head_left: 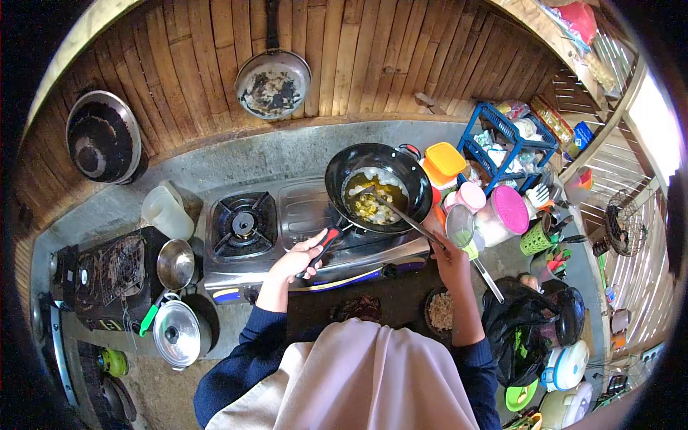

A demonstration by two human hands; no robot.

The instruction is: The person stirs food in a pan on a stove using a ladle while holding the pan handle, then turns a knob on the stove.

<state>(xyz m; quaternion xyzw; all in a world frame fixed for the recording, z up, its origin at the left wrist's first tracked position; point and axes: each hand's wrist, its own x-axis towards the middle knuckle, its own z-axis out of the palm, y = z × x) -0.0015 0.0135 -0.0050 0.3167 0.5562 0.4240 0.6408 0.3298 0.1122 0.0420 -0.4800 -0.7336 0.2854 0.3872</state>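
A black wok (341, 167) sits over the right burner of a silver two-burner gas stove (301, 208). Yellowish oil with pale pieces of food (375, 208) fills its bottom. My left hand (296, 259) is wrapped round the wok's red and black handle (329, 244). In my right hand (450, 252) is the long handle of a spatula (408, 219), its far end dipped in the oil among the pieces. What shape that end has is partly hidden by the food and oil. The fingers of both hands are closed.
Left of the wok is the bare left burner (244, 222). Close to my right hand stand a strainer (460, 223), a pink-lidded container (507, 211) and a yellow box (444, 161). A lidded pot (177, 334) and small pan (175, 264) stand at left. Behind is a blue rack (507, 136).
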